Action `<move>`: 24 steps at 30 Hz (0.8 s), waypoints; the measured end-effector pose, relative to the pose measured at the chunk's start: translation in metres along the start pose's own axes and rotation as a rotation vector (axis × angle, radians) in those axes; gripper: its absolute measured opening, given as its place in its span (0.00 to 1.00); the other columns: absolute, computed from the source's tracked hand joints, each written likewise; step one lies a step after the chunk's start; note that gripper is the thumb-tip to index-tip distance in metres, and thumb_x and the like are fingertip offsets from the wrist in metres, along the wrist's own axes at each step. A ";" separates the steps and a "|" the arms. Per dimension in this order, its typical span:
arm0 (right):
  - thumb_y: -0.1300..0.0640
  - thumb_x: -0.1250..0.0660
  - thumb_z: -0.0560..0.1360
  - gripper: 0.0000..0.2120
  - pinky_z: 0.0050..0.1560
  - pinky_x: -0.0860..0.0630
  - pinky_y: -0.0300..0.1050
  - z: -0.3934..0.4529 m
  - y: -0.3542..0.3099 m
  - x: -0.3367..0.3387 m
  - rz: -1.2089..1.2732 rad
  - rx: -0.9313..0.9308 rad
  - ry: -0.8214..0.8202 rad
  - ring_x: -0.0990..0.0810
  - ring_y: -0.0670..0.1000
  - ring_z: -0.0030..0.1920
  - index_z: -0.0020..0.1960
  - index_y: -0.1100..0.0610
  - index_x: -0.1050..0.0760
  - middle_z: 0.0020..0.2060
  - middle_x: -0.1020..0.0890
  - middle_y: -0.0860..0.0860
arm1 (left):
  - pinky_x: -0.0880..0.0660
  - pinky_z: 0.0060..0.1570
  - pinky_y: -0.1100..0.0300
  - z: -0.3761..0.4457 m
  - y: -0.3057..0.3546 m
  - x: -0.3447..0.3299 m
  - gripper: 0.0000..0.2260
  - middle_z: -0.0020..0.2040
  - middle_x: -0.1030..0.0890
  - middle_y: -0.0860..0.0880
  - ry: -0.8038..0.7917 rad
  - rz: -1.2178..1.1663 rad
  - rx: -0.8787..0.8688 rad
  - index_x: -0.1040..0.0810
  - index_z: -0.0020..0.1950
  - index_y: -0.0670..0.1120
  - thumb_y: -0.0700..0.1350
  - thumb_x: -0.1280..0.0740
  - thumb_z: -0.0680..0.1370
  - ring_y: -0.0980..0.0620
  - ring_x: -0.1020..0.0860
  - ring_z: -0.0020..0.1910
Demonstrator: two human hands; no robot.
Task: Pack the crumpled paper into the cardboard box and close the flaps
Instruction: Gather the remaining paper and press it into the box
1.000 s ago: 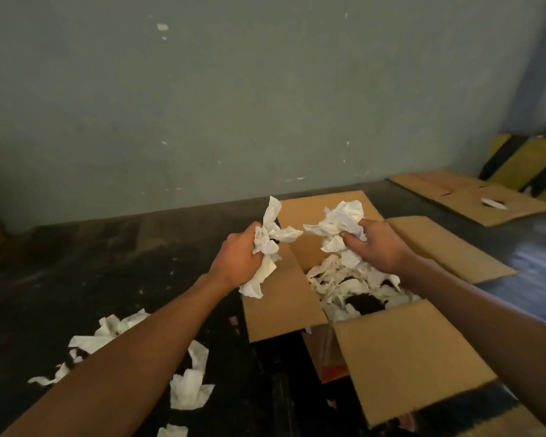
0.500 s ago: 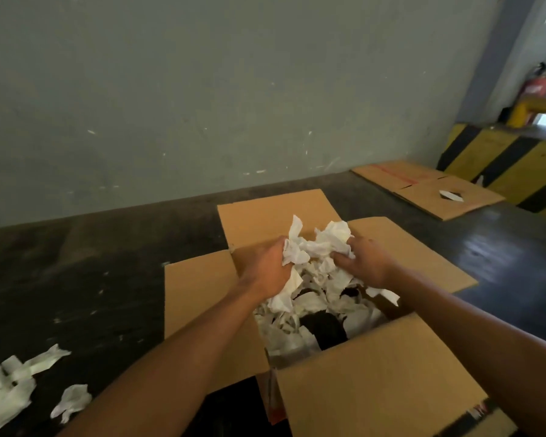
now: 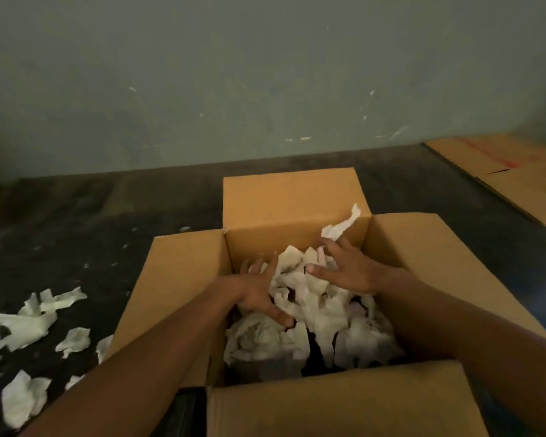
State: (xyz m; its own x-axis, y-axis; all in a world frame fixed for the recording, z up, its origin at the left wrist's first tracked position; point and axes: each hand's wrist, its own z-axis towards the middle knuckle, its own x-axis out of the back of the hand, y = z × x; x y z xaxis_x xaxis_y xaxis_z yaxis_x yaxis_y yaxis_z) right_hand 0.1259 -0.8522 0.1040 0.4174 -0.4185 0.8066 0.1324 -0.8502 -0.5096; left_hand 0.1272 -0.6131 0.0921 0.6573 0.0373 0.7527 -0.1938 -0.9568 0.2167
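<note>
We find both hands inside the open cardboard box (image 3: 293, 203). The left hand (image 3: 254, 293) lies palm down with fingers spread, pressing on the crumpled paper (image 3: 309, 310) and gripping nothing. The right hand (image 3: 347, 268) is likewise splayed flat on the heap, closed around nothing; one twisted strip (image 3: 342, 227) stands up just beyond its fingertips, against the far flap.

The paper is white, thin and soft-looking, wadded into irregular lumps and torn strips. It covers most of the box interior, with a dark gap showing near the middle. The box is plain brown corrugated card with smooth faces; all four flaps stand open, the left flap (image 3: 177, 272) and right flap (image 3: 438, 257) splayed outward, the near flap (image 3: 344, 405) folded towards the viewer.

More loose scraps (image 3: 26, 323) of the same paper lie scattered on the floor (image 3: 76, 222) to the left of the box, apart from it. The floor is dark, dull and speckled with small white flecks. At far right lies flattened cardboard (image 3: 517, 171) carrying a red mark. Behind runs a grey-green wall (image 3: 234, 74), scuffed and chipped in places. Lighting is dim.
</note>
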 end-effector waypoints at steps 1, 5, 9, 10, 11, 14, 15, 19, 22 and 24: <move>0.20 0.46 0.64 0.47 0.74 0.46 0.62 0.004 0.003 -0.006 -0.084 -0.012 -0.055 0.53 0.61 0.77 0.76 0.38 0.59 0.78 0.54 0.51 | 0.56 0.74 0.37 0.002 0.003 -0.006 0.66 0.77 0.71 0.52 -0.009 0.013 0.003 0.76 0.73 0.57 0.74 0.28 0.58 0.41 0.68 0.76; 0.22 0.45 0.66 0.51 0.74 0.60 0.61 0.020 0.013 -0.045 -0.295 0.097 -0.312 0.67 0.58 0.76 0.74 0.39 0.72 0.77 0.64 0.50 | 0.58 0.72 0.33 0.023 0.015 -0.039 0.65 0.76 0.73 0.52 -0.011 0.019 0.030 0.76 0.73 0.56 0.74 0.29 0.59 0.43 0.68 0.77; 0.22 0.45 0.66 0.50 0.75 0.58 0.62 0.036 0.027 -0.076 -0.339 0.088 -0.329 0.63 0.58 0.77 0.72 0.37 0.73 0.78 0.61 0.51 | 0.60 0.70 0.29 0.043 0.021 -0.057 0.66 0.76 0.74 0.48 -0.003 0.063 0.061 0.75 0.74 0.51 0.74 0.29 0.60 0.40 0.70 0.75; 0.22 0.44 0.65 0.50 0.75 0.56 0.62 0.040 0.029 -0.080 -0.310 0.091 -0.338 0.60 0.58 0.77 0.72 0.35 0.74 0.78 0.61 0.51 | 0.62 0.69 0.29 0.044 0.022 -0.058 0.66 0.76 0.74 0.47 -0.011 0.066 0.073 0.75 0.74 0.50 0.74 0.29 0.60 0.40 0.70 0.75; 0.22 0.44 0.65 0.49 0.75 0.54 0.62 0.042 0.031 -0.083 -0.277 0.105 -0.345 0.59 0.58 0.78 0.71 0.34 0.74 0.78 0.60 0.51 | 0.64 0.69 0.29 0.045 0.023 -0.058 0.66 0.76 0.73 0.47 -0.024 0.074 0.084 0.75 0.74 0.49 0.74 0.29 0.60 0.40 0.71 0.75; 0.22 0.43 0.65 0.48 0.75 0.53 0.62 0.044 0.032 -0.088 -0.231 0.144 -0.309 0.59 0.59 0.78 0.69 0.31 0.74 0.78 0.58 0.52 | 0.67 0.67 0.28 0.045 0.023 -0.055 0.65 0.77 0.73 0.48 -0.065 0.108 0.096 0.74 0.75 0.49 0.74 0.30 0.61 0.41 0.71 0.75; 0.24 0.42 0.67 0.47 0.75 0.54 0.62 0.044 0.032 -0.088 -0.221 0.144 -0.306 0.59 0.59 0.77 0.70 0.32 0.73 0.78 0.58 0.52 | 0.67 0.67 0.28 0.046 0.023 -0.054 0.65 0.77 0.72 0.48 -0.070 0.110 0.097 0.74 0.75 0.49 0.73 0.30 0.62 0.41 0.71 0.75; 0.25 0.41 0.68 0.49 0.74 0.52 0.62 0.044 0.027 -0.081 -0.254 0.082 -0.385 0.57 0.61 0.77 0.72 0.35 0.73 0.78 0.59 0.54 | 0.66 0.69 0.29 0.047 0.023 -0.053 0.67 0.77 0.71 0.49 -0.098 0.078 0.108 0.75 0.75 0.52 0.75 0.30 0.58 0.42 0.69 0.76; 0.23 0.38 0.64 0.54 0.75 0.48 0.56 0.045 0.017 -0.049 -0.302 0.120 -0.498 0.52 0.55 0.78 0.74 0.38 0.70 0.79 0.54 0.50 | 0.54 0.74 0.36 0.041 0.019 -0.047 0.70 0.80 0.62 0.52 -0.036 0.050 0.033 0.67 0.77 0.57 0.80 0.32 0.48 0.45 0.59 0.79; 0.25 0.35 0.63 0.54 0.75 0.43 0.50 0.041 0.011 -0.018 -0.265 0.150 -0.512 0.44 0.50 0.76 0.78 0.42 0.59 0.78 0.46 0.45 | 0.48 0.75 0.42 0.030 0.013 -0.035 0.66 0.81 0.55 0.53 0.022 0.056 -0.043 0.62 0.78 0.58 0.77 0.29 0.51 0.46 0.52 0.79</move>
State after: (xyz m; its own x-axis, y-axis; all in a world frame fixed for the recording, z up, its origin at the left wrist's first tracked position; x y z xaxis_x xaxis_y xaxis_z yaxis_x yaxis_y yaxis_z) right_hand 0.1568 -0.8408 0.0711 0.7281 0.0408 0.6842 0.4013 -0.8347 -0.3772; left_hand 0.1233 -0.6358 0.0500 0.6283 -0.0092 0.7779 -0.2611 -0.9444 0.1997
